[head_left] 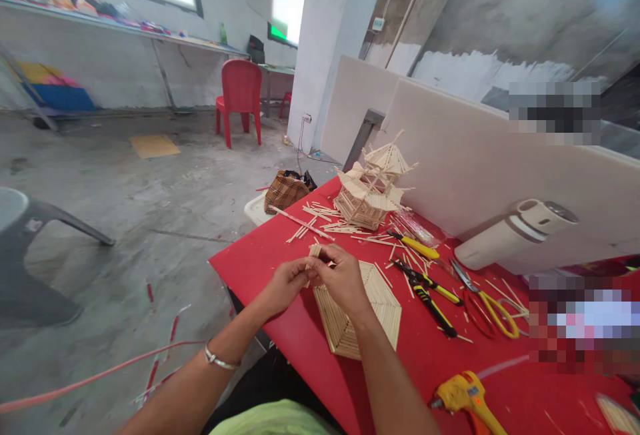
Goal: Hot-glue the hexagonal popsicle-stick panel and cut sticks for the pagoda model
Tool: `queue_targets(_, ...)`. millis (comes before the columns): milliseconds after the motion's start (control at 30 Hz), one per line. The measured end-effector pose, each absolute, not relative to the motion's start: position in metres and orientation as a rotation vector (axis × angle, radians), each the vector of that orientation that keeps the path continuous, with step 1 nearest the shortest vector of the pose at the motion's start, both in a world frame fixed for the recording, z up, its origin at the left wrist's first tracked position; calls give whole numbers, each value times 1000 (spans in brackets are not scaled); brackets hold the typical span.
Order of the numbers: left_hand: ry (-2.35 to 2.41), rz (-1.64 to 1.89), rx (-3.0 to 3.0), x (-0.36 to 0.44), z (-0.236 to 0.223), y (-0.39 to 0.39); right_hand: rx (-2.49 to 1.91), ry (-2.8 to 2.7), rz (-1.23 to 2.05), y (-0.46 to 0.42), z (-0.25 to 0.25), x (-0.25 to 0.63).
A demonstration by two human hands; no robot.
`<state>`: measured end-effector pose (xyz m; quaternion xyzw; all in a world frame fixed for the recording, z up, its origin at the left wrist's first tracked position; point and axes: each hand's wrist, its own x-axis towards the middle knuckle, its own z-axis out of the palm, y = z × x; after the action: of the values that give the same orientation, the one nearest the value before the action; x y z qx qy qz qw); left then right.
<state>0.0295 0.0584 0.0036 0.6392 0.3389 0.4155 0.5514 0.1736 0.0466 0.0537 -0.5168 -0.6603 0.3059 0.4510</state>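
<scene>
Between the fingertips of both hands is a small piece made of pale wooden sticks (315, 250), mostly covered by the fingers. My left hand (286, 284) pinches it from the left, and my right hand (343, 283) closes on it from the right. Under my right hand and forearm, a flat many-sided panel of wooden sticks (384, 308) lies on the red tabletop (260, 261). Farther back stands a tiered pagoda-like model (373, 188) built of the same sticks, with loose sticks (345, 221) strewn around its base.
Right of the panel lie a yellow utility knife (419, 247), black-and-yellow pliers (433, 308), scissors (493, 305) and a yellow glue gun (467, 398). A white bottle (515, 235) leans by a pale board (450, 155). A red chair (241, 91) and grey stool (35, 255) stand on the floor.
</scene>
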Motion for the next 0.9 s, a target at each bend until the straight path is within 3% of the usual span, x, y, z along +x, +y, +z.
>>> queue_targets(233, 766, 980, 1546, 31, 16, 63, -1261, -1723, 639, 42, 66, 187)
queue_targets(467, 547, 873, 1645, 67, 52, 116, -1290, -1704, 485, 66, 81, 241)
queue_targets(600, 546, 744, 1678, 86, 45, 140, -1299, -1692, 486, 77, 73, 255)
queue_targets(900, 613, 814, 1613, 93, 15, 151, -1286, -1671, 506, 91, 56, 257)
